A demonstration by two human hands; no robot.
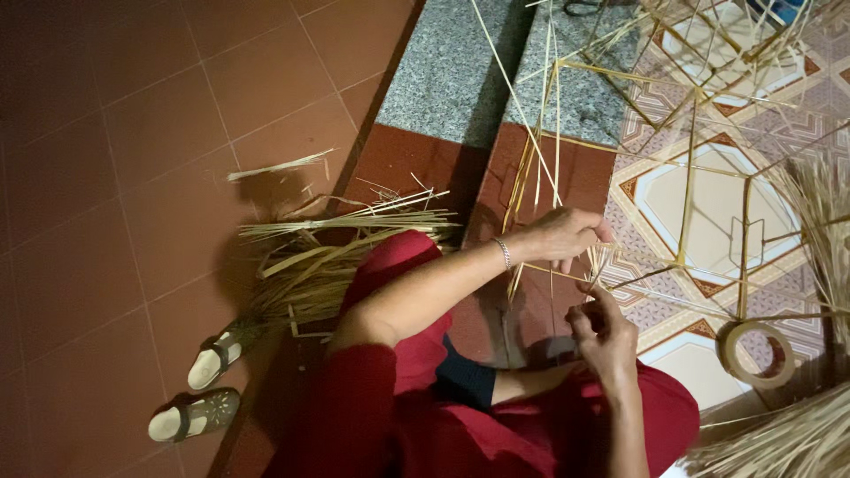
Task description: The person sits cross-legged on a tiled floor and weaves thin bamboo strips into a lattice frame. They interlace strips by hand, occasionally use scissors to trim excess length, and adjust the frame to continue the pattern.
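My left hand (562,235), with a beaded bracelet at the wrist, is closed around a bunch of thin pale straw strips (531,168) that fan upward over the step. Just below it my right hand (602,332) pinches the lower ends of the same strips where they meet a stick of the open straw frame (691,186). The frame spreads over the patterned tiles to the right. My red sleeves and lap fill the bottom centre.
A roll of tape (754,354) lies on the patterned floor (708,389) at the right. A loose pile of straw (336,248) lies left of my knee. Two sandals (199,385) sit on the dark red tiles. More straw bundles (788,443) lie at the bottom right.
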